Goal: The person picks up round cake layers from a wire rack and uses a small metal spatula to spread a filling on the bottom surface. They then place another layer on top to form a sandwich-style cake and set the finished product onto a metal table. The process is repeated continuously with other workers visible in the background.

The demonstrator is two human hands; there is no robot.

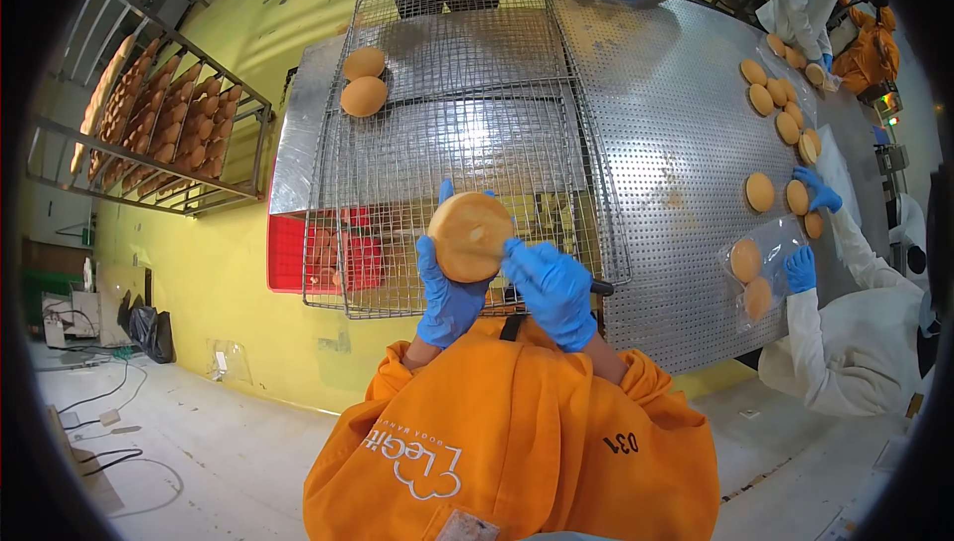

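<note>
A round, flat, golden bun (473, 223) with a pale flat face turned up is held over the near end of a wire rack (447, 74). My left hand (447, 293), in a blue glove, grips it from below and behind, fingers closed round its edge. My right hand (552, 288), also gloved in blue, is closed on a tool with a black handle (601, 288) that sticks out to the right. Its other end is a blurred streak over the bun's lower part, so its kind is unclear. Two browner buns (364, 96) lie touching on the rack's far left.
Below the rack's near left stands a red crate (286, 255) with pieces inside. To the right, a perforated metal table (656, 183) carries several buns (759, 192) and clear plastic bags (780, 238). Co-workers' gloved hands (801, 269) work there. A trolley of bun-filled trays (189, 114) stands left.
</note>
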